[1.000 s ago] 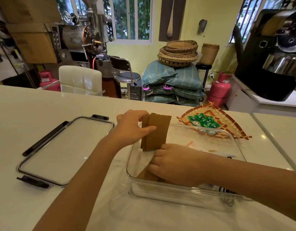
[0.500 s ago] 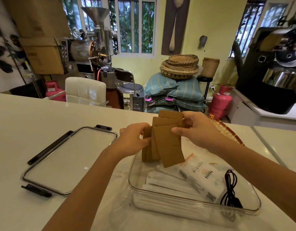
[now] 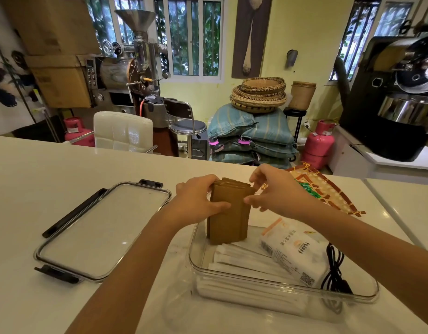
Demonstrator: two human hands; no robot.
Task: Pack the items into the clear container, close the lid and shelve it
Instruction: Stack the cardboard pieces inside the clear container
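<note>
Head view, brown packets: I hold the small stack upright on its lower edge at the far left corner of the clear container, so the edges square up against the floor before I lay it down.
Left hand: fingers curled round the stack's left side, thumb across the front face, clamping the packets together so none fans out.
Right hand: fingertips pinching the top right corner, steadying and aligning the upper edge.
Already inside: long white sleeves lie flat along the floor, a white printed pouch leans over them, a black cable sits at the right end; flat things low leave room on top, I judge.
Lid: lying flat on the counter to the left, latches out, kept near for closing.
Woven tray: beyond the container, green packets on it not yet packed.
</note>
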